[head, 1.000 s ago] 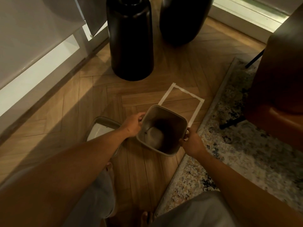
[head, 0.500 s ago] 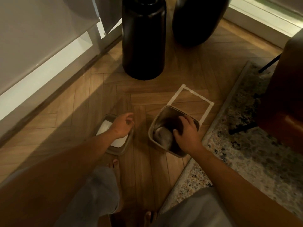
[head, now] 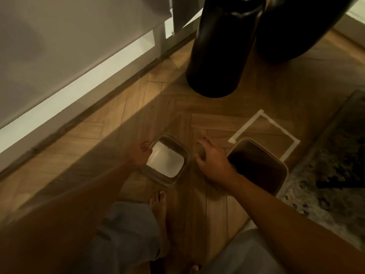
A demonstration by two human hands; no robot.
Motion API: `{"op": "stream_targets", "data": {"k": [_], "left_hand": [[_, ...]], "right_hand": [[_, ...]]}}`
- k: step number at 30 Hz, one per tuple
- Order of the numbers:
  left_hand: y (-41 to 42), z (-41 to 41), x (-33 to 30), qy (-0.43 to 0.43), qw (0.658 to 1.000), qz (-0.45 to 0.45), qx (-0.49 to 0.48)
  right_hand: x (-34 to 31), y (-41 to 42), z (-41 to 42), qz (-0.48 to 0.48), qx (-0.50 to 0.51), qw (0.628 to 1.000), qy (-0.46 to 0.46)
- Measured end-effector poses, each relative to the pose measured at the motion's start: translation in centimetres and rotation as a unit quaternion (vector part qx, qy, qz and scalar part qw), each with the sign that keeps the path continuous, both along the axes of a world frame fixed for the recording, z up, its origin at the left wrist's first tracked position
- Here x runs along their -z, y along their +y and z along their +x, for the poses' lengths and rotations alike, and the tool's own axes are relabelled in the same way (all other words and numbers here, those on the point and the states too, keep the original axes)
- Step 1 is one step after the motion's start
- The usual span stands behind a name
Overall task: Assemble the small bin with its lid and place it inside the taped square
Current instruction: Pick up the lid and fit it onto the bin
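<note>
The small tan bin stands upright on the wood floor with its mouth uncovered, over the near corner of the taped square. Its lid, a tan frame with a white panel, lies flat on the floor to the left of the bin. My left hand touches the lid's left edge with curled fingers. My right hand hovers between lid and bin, fingers spread, holding nothing.
Two tall black vases stand beyond the square. A patterned rug borders the right side. A white skirting board and wall run along the left. My bare foot rests just below the lid.
My right hand left the bin's inside and moved left toward the lid. My left hand stayed at the lid's edge. The view shifted left.
</note>
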State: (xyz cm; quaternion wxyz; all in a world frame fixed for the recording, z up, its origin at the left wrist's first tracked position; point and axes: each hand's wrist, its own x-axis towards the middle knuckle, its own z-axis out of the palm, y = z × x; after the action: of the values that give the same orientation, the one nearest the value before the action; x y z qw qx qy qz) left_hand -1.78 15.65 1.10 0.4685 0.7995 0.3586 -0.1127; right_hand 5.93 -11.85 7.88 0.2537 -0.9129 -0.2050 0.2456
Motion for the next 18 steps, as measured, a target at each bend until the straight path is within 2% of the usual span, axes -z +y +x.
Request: {"op": "stream_targets", "data": {"k": [7,15,18], "left_hand": [[2.4,-2.9,4.1,0.004,1.000,0.020,0.005],[4.8,-5.3,9.2,0.080,0.990,0.061,0.097],[3.8,-6.2,10.2,0.048,0.995,0.036,0.075]], "right_hand": [[4.6,6.7,1.5,-0.042,-0.040,0.998,0.032],[11.2,11.5,1.3,-0.052,-0.054,0.994,0.083],[13.0,12.1,0.7,-0.069,-0.076,0.991,0.084]]}}
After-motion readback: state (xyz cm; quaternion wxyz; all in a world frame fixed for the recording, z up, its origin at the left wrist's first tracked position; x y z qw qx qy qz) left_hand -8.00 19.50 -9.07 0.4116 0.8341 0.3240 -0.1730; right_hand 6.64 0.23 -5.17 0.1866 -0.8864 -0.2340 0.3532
